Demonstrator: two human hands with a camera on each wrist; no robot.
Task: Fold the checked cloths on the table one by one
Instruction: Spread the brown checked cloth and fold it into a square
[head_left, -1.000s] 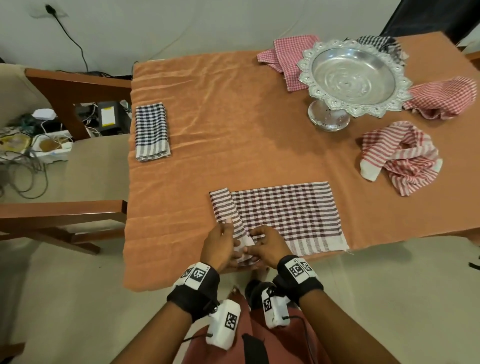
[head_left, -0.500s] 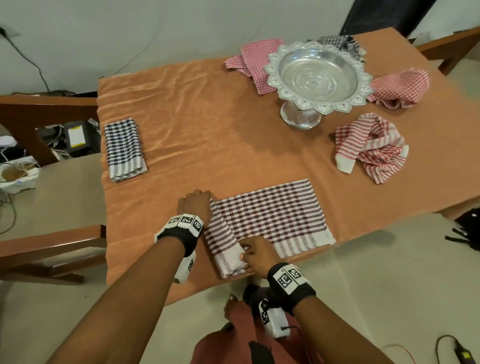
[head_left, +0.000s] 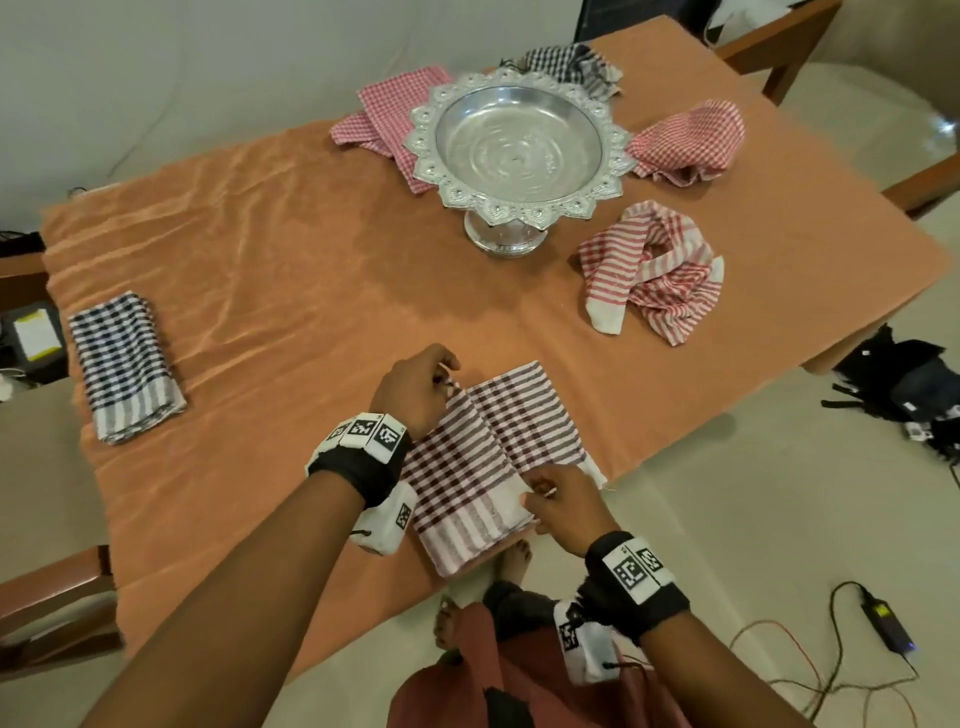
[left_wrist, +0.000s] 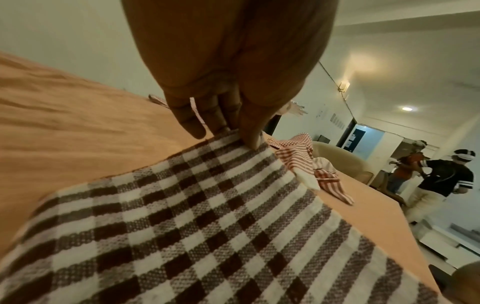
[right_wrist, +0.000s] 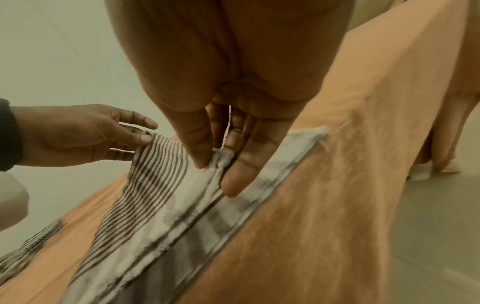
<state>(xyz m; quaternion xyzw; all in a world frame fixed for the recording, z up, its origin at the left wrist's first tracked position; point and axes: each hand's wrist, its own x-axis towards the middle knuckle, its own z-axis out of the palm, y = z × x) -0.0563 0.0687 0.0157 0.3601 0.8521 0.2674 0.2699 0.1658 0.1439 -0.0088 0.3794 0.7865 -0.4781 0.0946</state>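
Note:
A brown-and-white checked cloth (head_left: 488, 447) lies at the near edge of the orange-covered table (head_left: 291, 249), its left part doubled over to the right. My left hand (head_left: 447, 374) pinches the far corner of the raised flap; the left wrist view shows thumb and fingers (left_wrist: 249, 135) closed on the cloth's edge (left_wrist: 207, 226). My right hand (head_left: 535, 499) pinches the near corner at the white border. In the right wrist view its thumb and fingers (right_wrist: 202, 156) nip the hem of the cloth (right_wrist: 161, 195), with the left hand (right_wrist: 85, 133) beyond.
A folded blue-checked cloth (head_left: 124, 364) lies at the table's left. A silver pedestal bowl (head_left: 519, 145) stands at the back, with crumpled cloths around it: a red-striped cloth (head_left: 654, 270), red-checked cloths (head_left: 685, 143) (head_left: 389, 114) and a dark-checked cloth (head_left: 566, 65). Wooden chairs flank the table; cables lie on the floor.
My left hand went from the near corner to the far left corner. Both hands then carried the cloth's left edge rightwards over the rest, so the cloth looks narrower.

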